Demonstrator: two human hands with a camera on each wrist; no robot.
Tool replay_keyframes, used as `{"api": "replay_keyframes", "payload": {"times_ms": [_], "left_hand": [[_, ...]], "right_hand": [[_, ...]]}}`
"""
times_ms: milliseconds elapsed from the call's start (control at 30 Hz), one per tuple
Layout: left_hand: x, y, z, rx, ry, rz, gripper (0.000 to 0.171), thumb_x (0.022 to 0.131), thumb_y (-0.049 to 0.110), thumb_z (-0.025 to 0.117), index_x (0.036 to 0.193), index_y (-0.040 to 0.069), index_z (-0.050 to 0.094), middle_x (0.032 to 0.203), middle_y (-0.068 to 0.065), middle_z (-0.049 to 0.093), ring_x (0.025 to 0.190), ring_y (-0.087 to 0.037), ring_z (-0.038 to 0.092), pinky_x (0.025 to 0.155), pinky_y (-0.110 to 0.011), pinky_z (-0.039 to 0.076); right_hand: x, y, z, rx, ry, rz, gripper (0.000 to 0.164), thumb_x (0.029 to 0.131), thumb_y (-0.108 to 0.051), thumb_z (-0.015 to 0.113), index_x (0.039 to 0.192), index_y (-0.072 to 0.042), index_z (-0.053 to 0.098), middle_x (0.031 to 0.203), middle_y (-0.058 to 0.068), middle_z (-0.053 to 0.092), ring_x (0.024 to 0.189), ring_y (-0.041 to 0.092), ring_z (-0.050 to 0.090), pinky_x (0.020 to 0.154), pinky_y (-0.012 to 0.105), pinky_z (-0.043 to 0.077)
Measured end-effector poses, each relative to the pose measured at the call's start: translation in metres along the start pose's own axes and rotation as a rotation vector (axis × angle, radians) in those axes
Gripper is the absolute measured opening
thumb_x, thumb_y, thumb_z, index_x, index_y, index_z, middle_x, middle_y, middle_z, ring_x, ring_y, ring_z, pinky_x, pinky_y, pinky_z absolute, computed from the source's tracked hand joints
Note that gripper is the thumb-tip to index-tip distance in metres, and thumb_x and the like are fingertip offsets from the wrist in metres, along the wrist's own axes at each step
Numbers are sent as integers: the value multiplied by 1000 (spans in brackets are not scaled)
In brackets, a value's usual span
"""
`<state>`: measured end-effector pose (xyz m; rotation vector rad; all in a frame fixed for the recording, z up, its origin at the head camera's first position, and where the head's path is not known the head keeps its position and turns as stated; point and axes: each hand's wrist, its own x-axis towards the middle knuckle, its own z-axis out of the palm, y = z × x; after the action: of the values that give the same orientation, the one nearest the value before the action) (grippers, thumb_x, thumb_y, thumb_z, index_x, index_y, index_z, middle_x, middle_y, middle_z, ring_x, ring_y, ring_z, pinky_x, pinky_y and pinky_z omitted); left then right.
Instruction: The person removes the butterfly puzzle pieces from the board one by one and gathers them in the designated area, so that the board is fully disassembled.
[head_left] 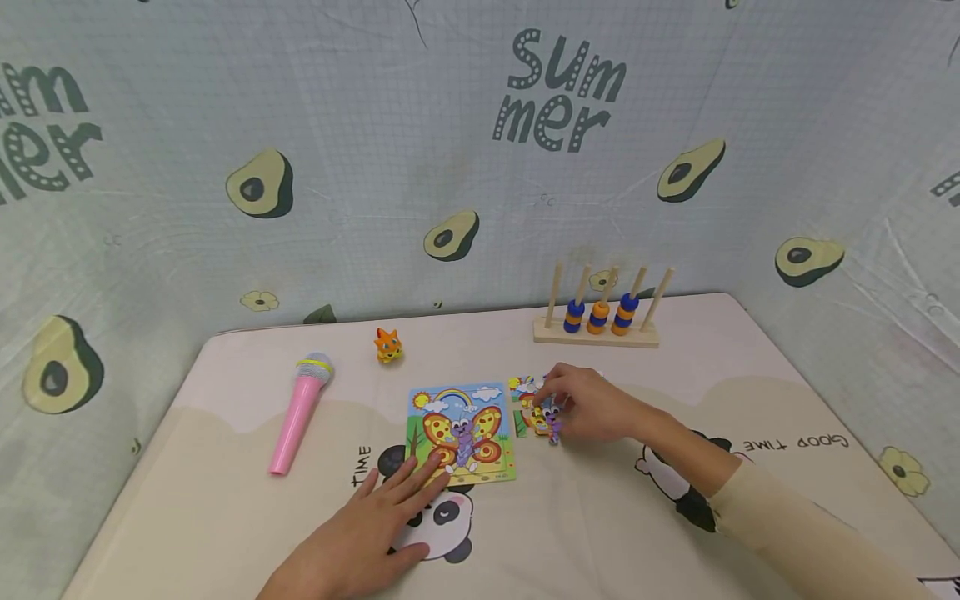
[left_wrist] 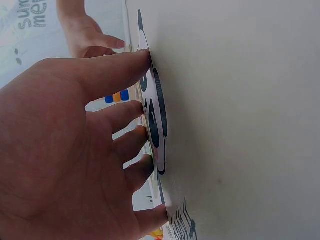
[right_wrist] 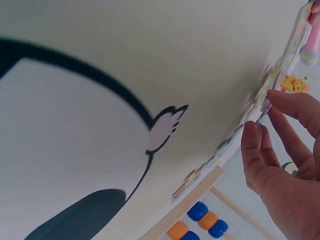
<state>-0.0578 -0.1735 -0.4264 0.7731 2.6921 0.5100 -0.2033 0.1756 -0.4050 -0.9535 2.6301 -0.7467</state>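
My left hand (head_left: 367,529) lies flat with spread fingers, its fingertips on the lower left corner of a butterfly puzzle board (head_left: 498,467). In the left wrist view its fingertips touch the tabletop and the board's edge. Just right of the board, my right hand (head_left: 600,407) pinches a thin puzzle piece (right_wrist: 263,114) between thumb and fingers. Beneath and beside these fingers lie several loose puzzle pieces (head_left: 521,387), some overlapping; the hand partly hides them.
A pink toy microphone (head_left: 296,421) lies at the left. Behind the board sits a small orange animal figure (head_left: 388,345). A wooden bead stacker (head_left: 596,333) with blue and orange beads stands at the back right. Printed cloth walls (head_left: 360,167) rise behind the table.
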Motion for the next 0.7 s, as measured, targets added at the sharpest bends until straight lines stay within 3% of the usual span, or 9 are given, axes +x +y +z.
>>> {"api": "replay_keyframes", "payload": {"times_ms": [700], "left_hand": [[2, -1, 2, -23, -1, -3, 79, 97, 42, 69, 165, 30, 31, 175, 8, 17, 161, -33, 21, 122, -73, 20]], "right_hand": [[-12, 18, -3, -21, 12, 48, 42, 76, 4, 79, 114, -14, 78, 113, 4, 62, 96, 17, 60, 85, 28, 56]]}}
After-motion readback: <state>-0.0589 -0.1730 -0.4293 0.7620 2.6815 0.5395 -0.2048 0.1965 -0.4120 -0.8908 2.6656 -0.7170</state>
